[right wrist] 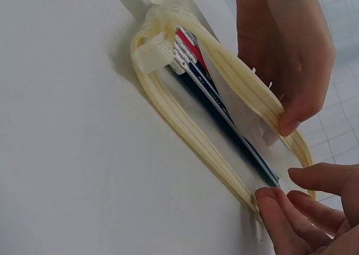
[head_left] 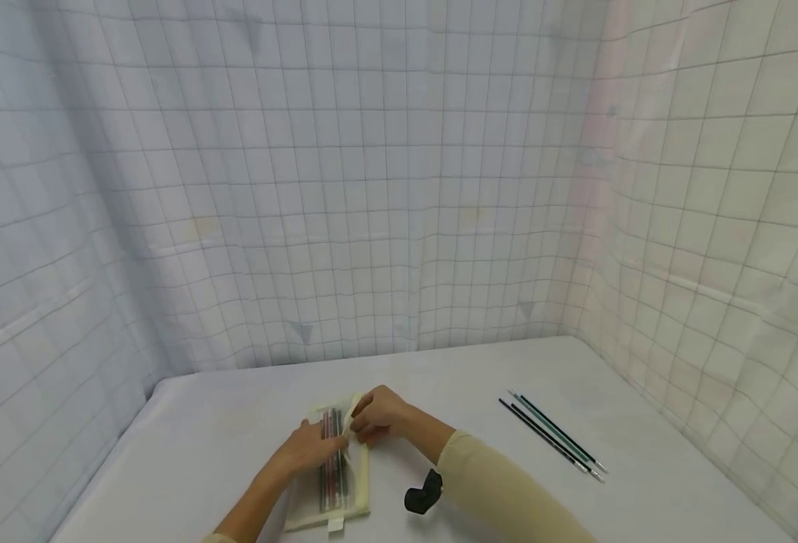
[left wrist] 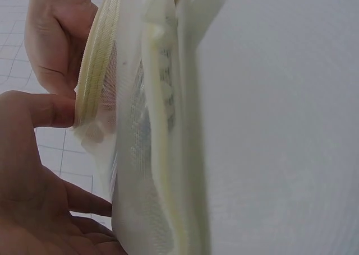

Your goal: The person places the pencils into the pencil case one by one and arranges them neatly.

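Note:
A see-through mesh zip pouch (head_left: pixel 360 483) with cream edging lies on the table, holding several pencils (head_left: pixel 332 475). Its zip is parted in the right wrist view, where silver pencil ends (right wrist: pixel 182 53) and dark and red barrels show inside. My left hand (head_left: pixel 314 446) lies across the pouch and pinches one zipper edge (left wrist: pixel 92 81), thumb on the outside and fingers partly hidden by the mesh. At the far end of the opening, my right hand (head_left: pixel 377 413) grips the pouch's edge between thumb and curled fingertips (right wrist: pixel 269 202).
Several dark and teal pencils (head_left: pixel 551 434) lie side by side on the table's right part. A small black object (head_left: pixel 423 494) is beside the right sleeve. Grid-patterned white curtains (head_left: pixel 385 188) stand behind and along both sides of the white table (head_left: pixel 440 377).

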